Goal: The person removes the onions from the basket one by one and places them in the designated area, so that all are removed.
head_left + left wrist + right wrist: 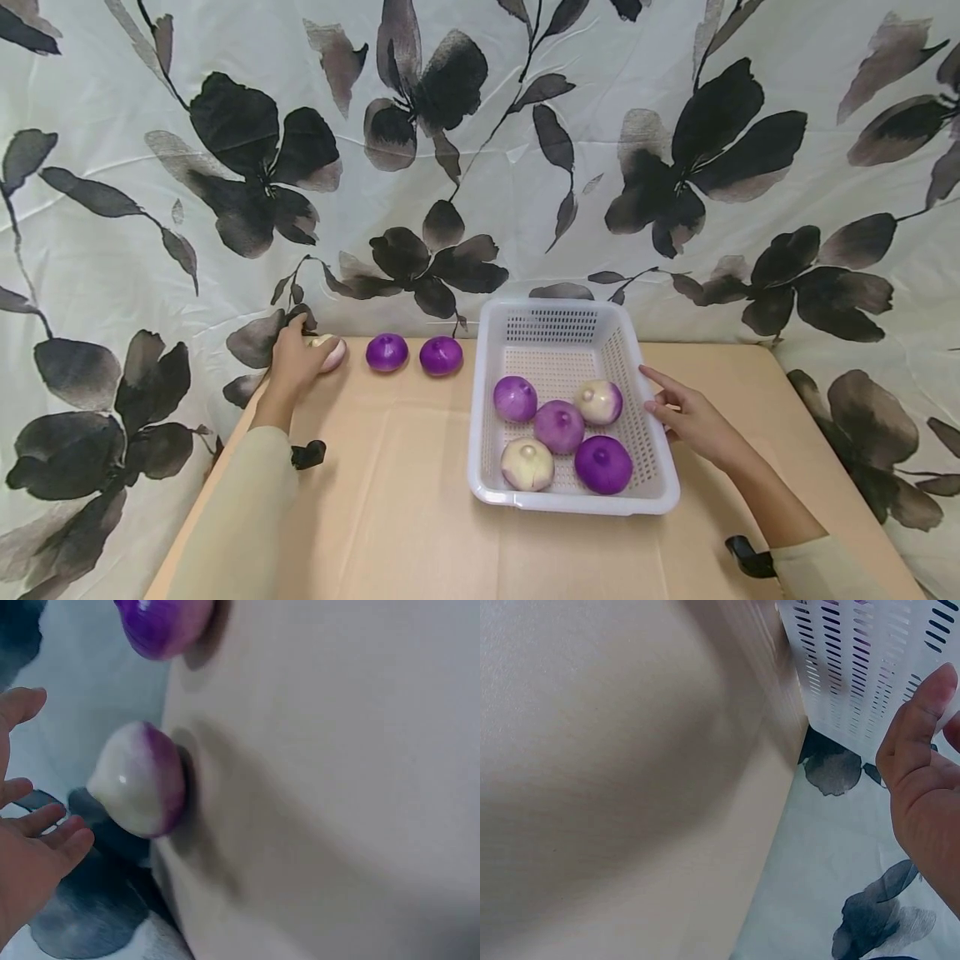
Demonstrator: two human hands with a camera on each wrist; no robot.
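Leftmost onion [332, 355] sits nine o'clock from the basket [570, 502], by a wide left grip [292, 354], loose right grip [692, 422] at three.

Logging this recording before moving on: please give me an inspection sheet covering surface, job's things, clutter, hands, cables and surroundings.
Surface: light wood-toned table, with shadows.
Job's things: white basket holding five onions; three more onions along the far edge.
Clutter: nothing seen.
Left hand: beside the leftmost onion; contact unclear.
Right hand: at the basket's right side.
Cables: nothing seen.
Surroundings: floral cloth behind and at both sides.
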